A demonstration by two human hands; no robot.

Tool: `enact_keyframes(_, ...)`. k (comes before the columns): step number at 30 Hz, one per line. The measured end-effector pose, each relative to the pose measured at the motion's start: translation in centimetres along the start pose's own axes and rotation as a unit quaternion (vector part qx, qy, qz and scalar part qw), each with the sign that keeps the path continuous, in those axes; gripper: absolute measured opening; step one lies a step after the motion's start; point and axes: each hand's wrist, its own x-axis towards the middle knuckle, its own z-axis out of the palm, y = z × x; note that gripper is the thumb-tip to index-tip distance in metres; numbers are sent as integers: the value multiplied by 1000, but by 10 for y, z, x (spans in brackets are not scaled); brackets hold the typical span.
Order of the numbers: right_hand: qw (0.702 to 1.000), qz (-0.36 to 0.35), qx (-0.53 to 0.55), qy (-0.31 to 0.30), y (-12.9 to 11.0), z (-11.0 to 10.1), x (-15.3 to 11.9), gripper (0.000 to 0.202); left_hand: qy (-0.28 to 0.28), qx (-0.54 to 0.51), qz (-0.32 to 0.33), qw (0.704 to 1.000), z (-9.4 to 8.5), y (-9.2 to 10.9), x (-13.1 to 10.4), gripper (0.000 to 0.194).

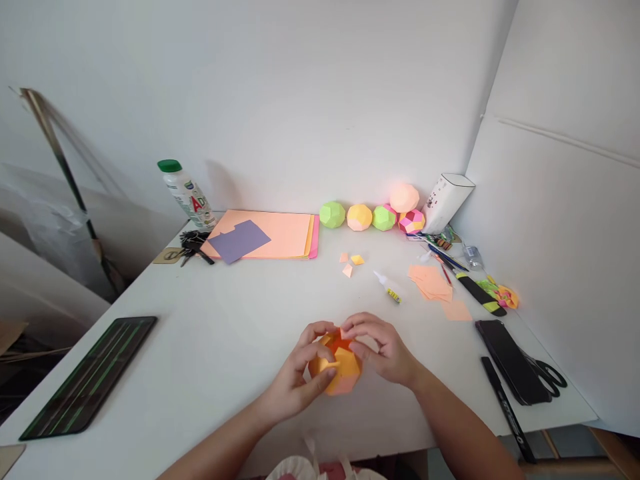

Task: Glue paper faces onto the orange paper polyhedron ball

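A partly open paper ball point(344, 381) of orange and peach facets is held just above the table near its front edge. My left hand point(300, 377) is closed on its left side, thumb low on the front and fingers over the rim. My right hand point(383, 347) pinches a small peach paper piece point(345, 334) at the far rim of the opening. Whether that piece is attached to the ball, I cannot tell. Beyond the hands lie a few small cut paper pieces point(347, 270) and a glue tube point(387, 287).
Finished paper balls point(359, 217) line the wall beside a white container point(447, 203). Peach sheets point(431, 283), a cutter knife point(475, 288), a phone point(513, 361), scissors point(547, 377) and a marker point(507, 407) lie right. Left are coloured paper point(285, 230), a bottle point(190, 197), keys point(193, 245) and a dark tablet point(90, 377).
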Motion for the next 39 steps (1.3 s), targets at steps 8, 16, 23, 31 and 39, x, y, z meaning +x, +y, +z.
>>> enact_keyframes(8,906,210,-301,210,66,-58,7,33,-1,-166,-171,971,0,5,7,27)
enact_keyframes(16,921,206,-194,269,79,-62,9,37,-64,-132,-137,980,1,0,8,29)
enact_keyframes(23,971,100,-28,217,13,-58,25,37,-126,-138,-137,973,-2,7,11,25)
enact_keyframes(31,988,68,135,-25,-45,-21,54,22,-84,-177,-108,975,-8,3,17,23)
enact_keyframes(39,982,104,136,-76,-35,-9,50,25,-68,-230,-126,963,-9,1,20,23)
